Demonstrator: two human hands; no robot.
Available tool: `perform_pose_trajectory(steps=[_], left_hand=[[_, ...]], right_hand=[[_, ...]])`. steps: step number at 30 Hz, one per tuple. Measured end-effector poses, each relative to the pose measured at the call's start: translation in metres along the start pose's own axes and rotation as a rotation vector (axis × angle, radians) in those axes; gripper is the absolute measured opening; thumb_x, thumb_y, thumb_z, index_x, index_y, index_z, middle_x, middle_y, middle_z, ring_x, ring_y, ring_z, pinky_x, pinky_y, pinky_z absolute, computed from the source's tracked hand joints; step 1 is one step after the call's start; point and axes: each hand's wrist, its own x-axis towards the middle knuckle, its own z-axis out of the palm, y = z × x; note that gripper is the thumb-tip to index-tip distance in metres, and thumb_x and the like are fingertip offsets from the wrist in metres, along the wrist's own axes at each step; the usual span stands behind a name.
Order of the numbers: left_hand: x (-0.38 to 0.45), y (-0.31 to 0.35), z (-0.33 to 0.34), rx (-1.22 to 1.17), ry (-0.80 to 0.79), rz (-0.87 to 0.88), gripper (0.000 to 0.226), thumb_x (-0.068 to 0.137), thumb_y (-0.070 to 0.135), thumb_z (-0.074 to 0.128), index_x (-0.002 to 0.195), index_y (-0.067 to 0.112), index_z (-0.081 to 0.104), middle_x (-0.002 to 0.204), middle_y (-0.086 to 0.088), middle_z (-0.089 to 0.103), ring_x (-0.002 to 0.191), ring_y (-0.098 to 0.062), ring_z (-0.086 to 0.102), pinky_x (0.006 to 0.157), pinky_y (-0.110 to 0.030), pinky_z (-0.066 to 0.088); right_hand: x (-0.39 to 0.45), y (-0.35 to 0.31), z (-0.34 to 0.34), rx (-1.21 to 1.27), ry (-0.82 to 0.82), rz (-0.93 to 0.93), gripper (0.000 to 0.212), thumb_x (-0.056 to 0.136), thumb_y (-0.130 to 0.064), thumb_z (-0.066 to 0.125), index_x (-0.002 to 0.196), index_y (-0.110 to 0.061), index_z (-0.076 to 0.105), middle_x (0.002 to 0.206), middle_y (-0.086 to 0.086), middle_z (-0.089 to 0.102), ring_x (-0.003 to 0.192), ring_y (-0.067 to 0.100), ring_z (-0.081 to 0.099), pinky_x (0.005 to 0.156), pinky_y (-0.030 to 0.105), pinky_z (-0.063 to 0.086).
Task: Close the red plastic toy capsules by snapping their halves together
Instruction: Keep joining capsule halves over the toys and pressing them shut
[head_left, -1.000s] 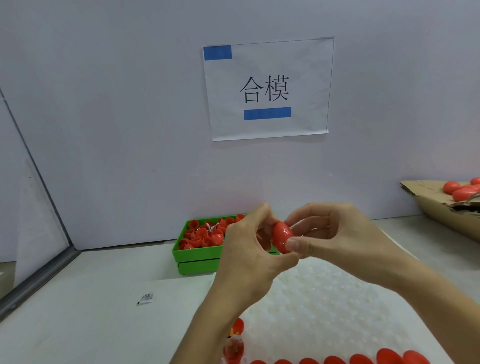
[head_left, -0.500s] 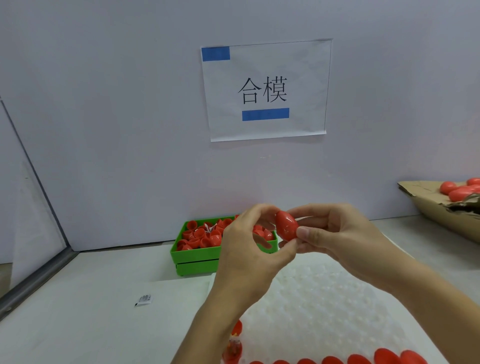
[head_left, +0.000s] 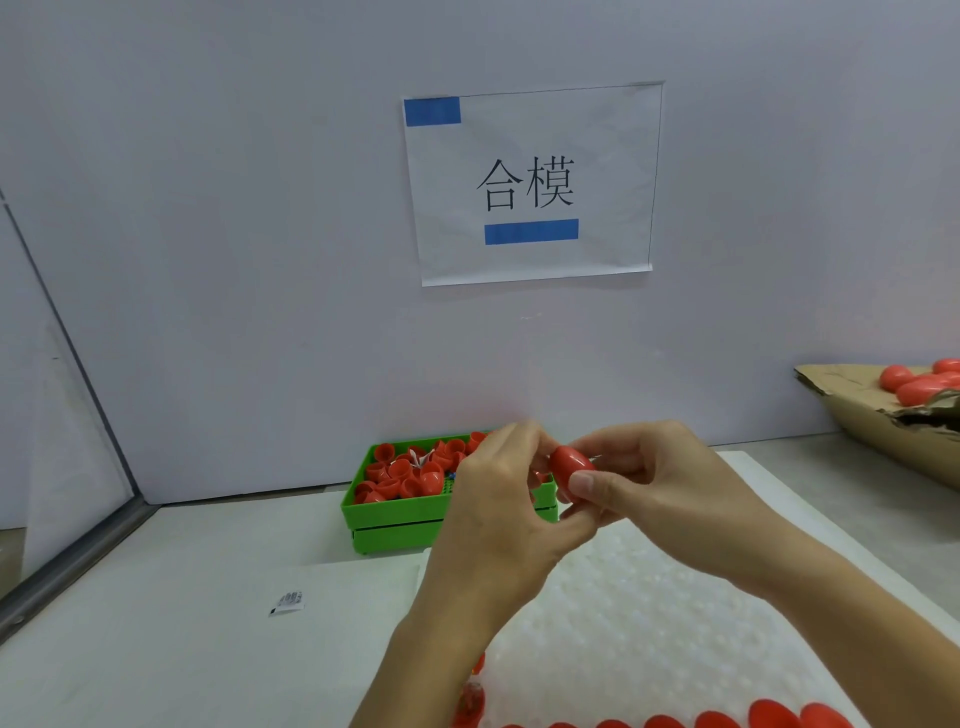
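Right now both hands hold one red capsule (head_left: 571, 467) in the air above the bench (head_left: 182, 597), just in front of the green bin (head_left: 395, 514). Left hand (head_left: 498, 514) has its fingers curled round the capsule's left end, mostly hiding that end; right hand (head_left: 660, 493) pinches the right end, thumb on the near side, fingers curled behind. Capsule is tilted, looks like an egg shape; whether the seam is fully shut I cannot tell. Green bin sits against the back wall, full of loose red capsule halves (head_left: 405, 470). White bumpy foam sheet (head_left: 649, 634) lies under the forearms, with a row of red capsules (head_left: 769, 714) along its near edge. Cardboard box (head_left: 883, 431) at far right holds more red capsules. Small printed packet (head_left: 287, 603) lies on the bench at left. Paper sign (head_left: 530, 182) on the wall.
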Motion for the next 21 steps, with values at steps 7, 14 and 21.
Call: perform_pose_trajectory(steps=[7,14,21], left_hand=[[-0.001,-0.001,0.002,-0.023,-0.015,-0.005,0.026,0.079,0.041,0.078,0.099,0.029,0.066,0.092,0.018,0.063,0.09,-0.002,0.058,0.074,-0.02,0.05],[-0.002,-0.002,0.002,0.152,-0.072,0.03,0.025,0.081,0.041,0.073,0.093,0.02,0.068,0.092,0.011,0.064,0.09,-0.007,0.056,0.078,-0.029,0.048],[-0.002,-0.01,0.003,0.182,-0.193,-0.052,0.059,0.081,0.054,0.071,0.132,0.029,0.058,0.128,0.014,0.059,0.121,-0.003,0.047,0.105,-0.026,0.042]], right_hand=[[0.002,0.003,-0.008,0.094,-0.064,0.004,0.02,0.098,-0.015,0.055,0.105,-0.017,0.074,0.095,0.003,0.078,0.09,0.021,0.075,0.082,0.032,0.06],[0.003,0.005,-0.01,-0.005,-0.103,0.036,0.018,0.096,-0.029,0.061,0.106,-0.023,0.074,0.095,-0.004,0.078,0.089,0.014,0.074,0.08,0.029,0.06],[0.004,0.01,-0.01,-0.183,-0.007,0.028,0.012,0.089,-0.019,0.072,0.095,-0.029,0.069,0.084,-0.009,0.077,0.077,0.011,0.074,0.077,0.026,0.06]])
